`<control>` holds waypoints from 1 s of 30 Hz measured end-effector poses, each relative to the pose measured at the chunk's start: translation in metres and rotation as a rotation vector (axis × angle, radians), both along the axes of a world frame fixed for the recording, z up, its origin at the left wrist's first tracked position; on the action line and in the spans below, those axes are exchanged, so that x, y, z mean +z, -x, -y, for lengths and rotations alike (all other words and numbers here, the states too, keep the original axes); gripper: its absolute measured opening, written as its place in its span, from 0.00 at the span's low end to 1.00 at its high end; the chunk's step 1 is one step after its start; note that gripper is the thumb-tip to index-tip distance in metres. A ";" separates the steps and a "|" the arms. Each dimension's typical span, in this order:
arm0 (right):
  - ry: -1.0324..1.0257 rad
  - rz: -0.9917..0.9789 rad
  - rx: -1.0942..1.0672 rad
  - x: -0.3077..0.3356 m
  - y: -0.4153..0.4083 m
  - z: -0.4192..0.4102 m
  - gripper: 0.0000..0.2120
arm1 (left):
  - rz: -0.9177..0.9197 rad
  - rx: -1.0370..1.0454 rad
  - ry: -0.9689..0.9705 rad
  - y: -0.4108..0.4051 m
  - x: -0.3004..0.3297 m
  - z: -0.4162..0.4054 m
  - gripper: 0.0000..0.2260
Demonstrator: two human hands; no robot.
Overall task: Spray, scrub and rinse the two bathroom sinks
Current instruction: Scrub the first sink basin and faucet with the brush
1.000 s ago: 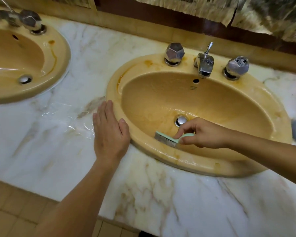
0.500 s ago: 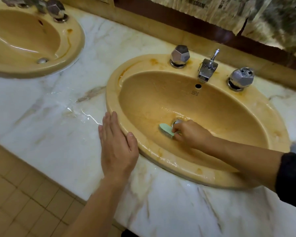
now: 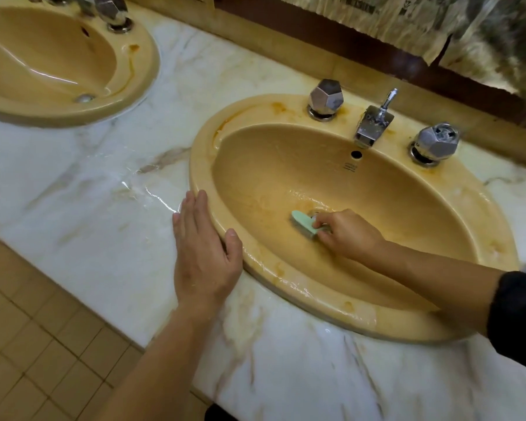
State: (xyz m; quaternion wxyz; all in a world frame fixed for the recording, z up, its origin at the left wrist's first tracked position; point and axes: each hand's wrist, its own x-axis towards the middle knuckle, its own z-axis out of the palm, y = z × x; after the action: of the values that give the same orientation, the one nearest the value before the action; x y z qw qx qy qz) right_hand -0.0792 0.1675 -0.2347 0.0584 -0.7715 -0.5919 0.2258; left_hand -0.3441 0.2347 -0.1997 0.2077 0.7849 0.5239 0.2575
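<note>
Since 1 s ago, small mint-green plastic scrub brush has moved from the near wall to the drain of the right-hand yellow oval ceramic sink. Right hand pinches its handle; left hand lies flat, fingers straight, on marble counter touching the rim. Scrub step. Next prob: work the rust stains, then rinse; left yellow sink looks wet.

Warm, fairly dim indoor light gives everything a yellowish cast. White glints streak the wet counter beside the near sink's left rim, and a thin bright line crosses the far sink bowl. The taps show dull highlights. Shadows are soft, falling close beneath the forearms. Straight edges bow toward the corners. The upper right corner looks smeared and indistinct.
</note>
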 end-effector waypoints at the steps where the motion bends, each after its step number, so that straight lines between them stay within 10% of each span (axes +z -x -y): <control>1: 0.026 -0.008 0.044 0.003 0.004 0.007 0.10 | 0.000 -0.001 -0.001 0.000 0.000 0.000 0.33; 15: 0.100 0.045 0.031 0.010 -0.029 0.035 0.10 | 0.011 0.006 0.004 -0.001 0.002 0.000 0.33; 30: 0.112 -0.308 0.053 0.008 -0.006 0.031 0.04 | 0.023 0.022 0.007 -0.001 0.005 0.003 0.33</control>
State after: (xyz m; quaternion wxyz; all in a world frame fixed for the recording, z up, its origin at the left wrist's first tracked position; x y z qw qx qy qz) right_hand -0.0727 0.1366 -0.2266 0.0992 -0.7140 -0.5826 0.3754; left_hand -0.3432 0.2322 -0.1944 0.2136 0.7753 0.5312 0.2666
